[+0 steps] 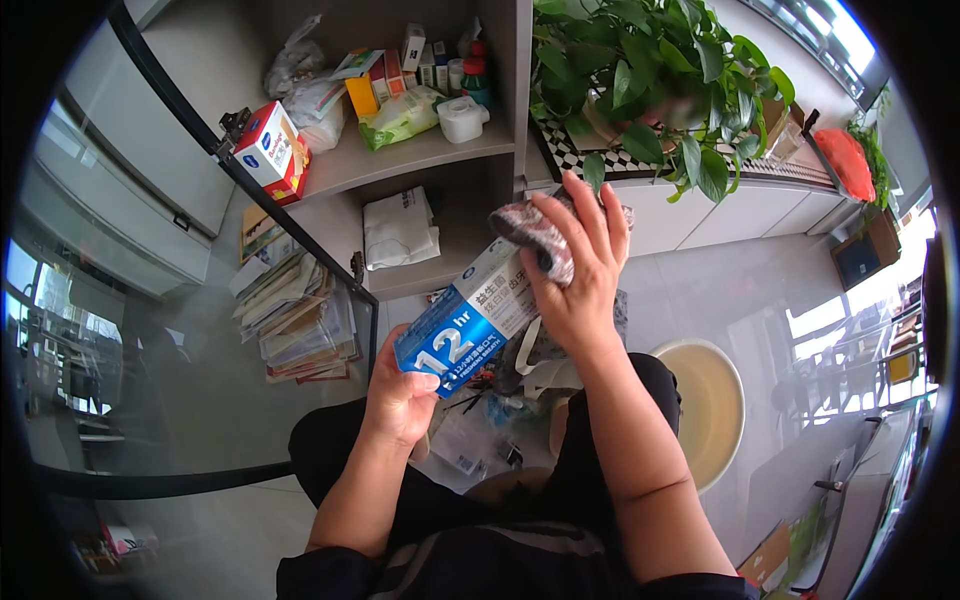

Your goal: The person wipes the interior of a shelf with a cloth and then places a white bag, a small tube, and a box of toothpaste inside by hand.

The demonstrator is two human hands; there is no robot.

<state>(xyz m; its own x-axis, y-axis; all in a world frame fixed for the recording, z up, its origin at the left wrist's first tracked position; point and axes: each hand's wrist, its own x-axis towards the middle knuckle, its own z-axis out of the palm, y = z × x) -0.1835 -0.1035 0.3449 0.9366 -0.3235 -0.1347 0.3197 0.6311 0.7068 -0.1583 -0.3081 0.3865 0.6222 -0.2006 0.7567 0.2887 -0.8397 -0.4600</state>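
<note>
A long blue and white toothpaste box point(469, 319) is held tilted in front of me, its upper end pointing to the right. My left hand point(405, 390) grips its lower blue end, the thumb across the printed face. A crumpled, patterned cloth point(540, 232) is in my right hand point(581, 277), pressed at the upper white end of the box. The fingers lie over the cloth, so part of that end is hidden. Behind the box are the two shelves of an open cabinet point(420, 169).
Bags, medicine boxes and a red-and-white carton point(274, 150) stand on the upper shelf; a folded white bag point(401, 229) lies below. Stacked papers point(300, 315) show through the glass door at left. A pale basin point(705, 412) is on the floor at right, beneath leafy plants point(660, 90) on a counter.
</note>
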